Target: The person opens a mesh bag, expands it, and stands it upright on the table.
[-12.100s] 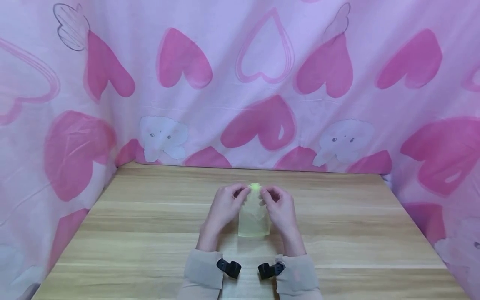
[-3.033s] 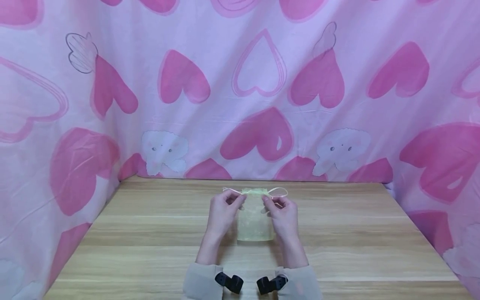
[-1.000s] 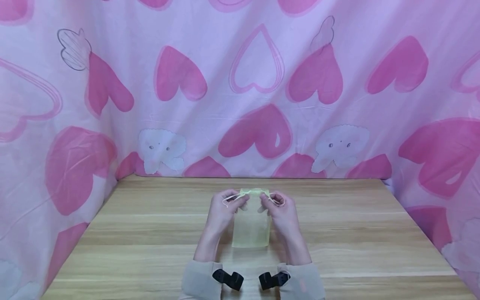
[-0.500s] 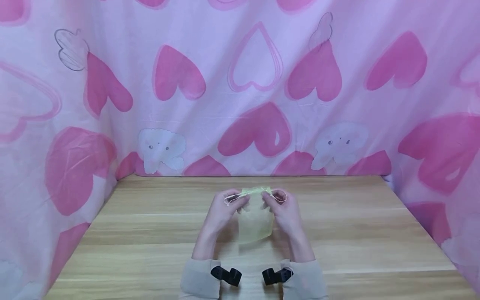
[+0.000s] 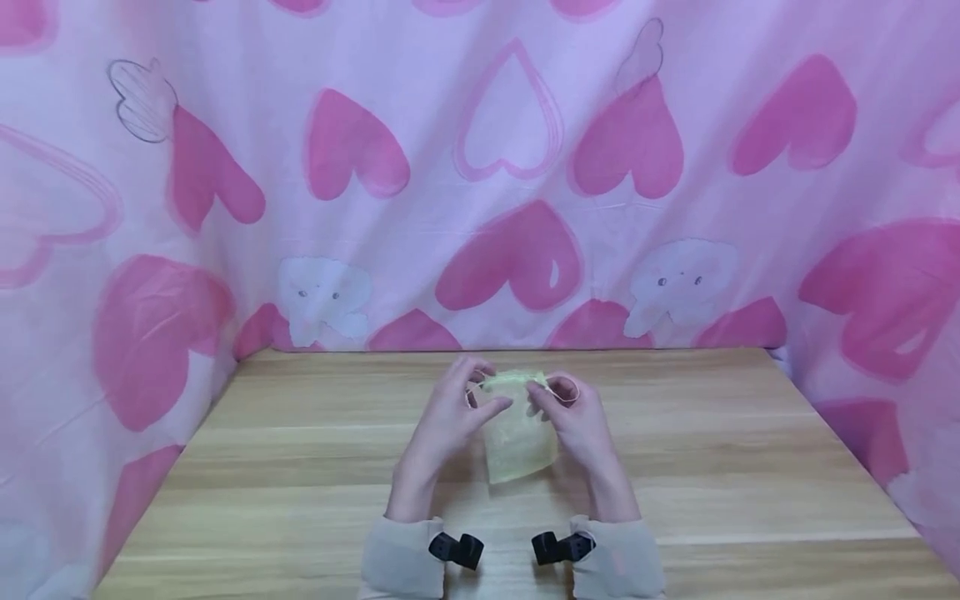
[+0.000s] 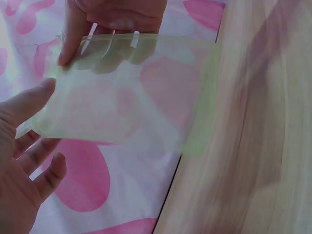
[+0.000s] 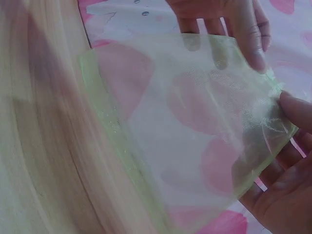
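Observation:
A sheer pale-yellow drawstring pouch (image 5: pixel 521 442) hangs between the hands, its gathered mouth at the top and its flat bottom tilted. My right hand (image 5: pixel 581 417) pinches the mouth's right corner, thumb in front and fingers behind, with a thin cord loop (image 5: pixel 570 390) beside the knuckles. At the left corner my left hand (image 5: pixel 453 417) has thumb and index finger spread apart. Its thumb lies across the front of the fabric. In the left wrist view, the right hand's fingers show through the pouch (image 6: pixel 126 97). The right wrist view shows the pouch (image 7: pixel 170 131) spread out thin.
A wooden table (image 5: pixel 300 467) lies under the hands. Pink cloth with hearts (image 5: pixel 360 150) hangs behind it and along both sides. Black wrist cameras (image 5: pixel 457 550) sit on the light sleeves (image 5: pixel 401 562).
The left thumb and index finger have spread apart at the pouch's corner. The pouch bottom has swung slightly right and tilted. Earlier, its mouth was bunched narrow; now it is spread wider.

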`<state>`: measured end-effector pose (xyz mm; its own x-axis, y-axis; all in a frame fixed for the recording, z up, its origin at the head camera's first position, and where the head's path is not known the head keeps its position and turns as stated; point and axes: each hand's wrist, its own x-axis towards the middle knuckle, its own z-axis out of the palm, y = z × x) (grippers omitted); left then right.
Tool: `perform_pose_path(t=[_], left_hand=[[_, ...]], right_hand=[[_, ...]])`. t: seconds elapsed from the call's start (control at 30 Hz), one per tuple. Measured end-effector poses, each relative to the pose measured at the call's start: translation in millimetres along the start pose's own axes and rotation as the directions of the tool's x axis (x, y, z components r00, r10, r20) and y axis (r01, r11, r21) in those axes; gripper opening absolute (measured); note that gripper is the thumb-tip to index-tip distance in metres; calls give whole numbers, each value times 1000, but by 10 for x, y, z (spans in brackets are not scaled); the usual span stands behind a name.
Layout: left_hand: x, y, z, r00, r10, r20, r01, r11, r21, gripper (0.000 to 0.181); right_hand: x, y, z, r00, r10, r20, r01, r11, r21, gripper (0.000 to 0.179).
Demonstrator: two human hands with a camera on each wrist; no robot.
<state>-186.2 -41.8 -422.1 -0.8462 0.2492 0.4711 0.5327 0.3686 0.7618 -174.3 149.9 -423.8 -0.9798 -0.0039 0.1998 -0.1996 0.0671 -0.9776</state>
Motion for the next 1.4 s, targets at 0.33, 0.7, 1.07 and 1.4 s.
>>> perform_pose_path(t=[0.33,0.7,1.07,1.4], left_hand=[[-8,-16,36,996,68,50,-71,995,70,14],[-29,21,-7,992,44,119,-57,992,111,10],[-29,21,-18,979,-36,202,14,994,109,13],[-36,5,-27,978,-56,200,54,998,19,13]], right_hand=[[-27,-19,-49,999,3,39,-2,1000,-13,20],[-79,-128,-359,993,-114,16,115,990,-87,52],[-90,-126,-333,947,-235,221,300,891,-341,38],[-78,-69,-224,946,-106,307,223,899,-377,35]])
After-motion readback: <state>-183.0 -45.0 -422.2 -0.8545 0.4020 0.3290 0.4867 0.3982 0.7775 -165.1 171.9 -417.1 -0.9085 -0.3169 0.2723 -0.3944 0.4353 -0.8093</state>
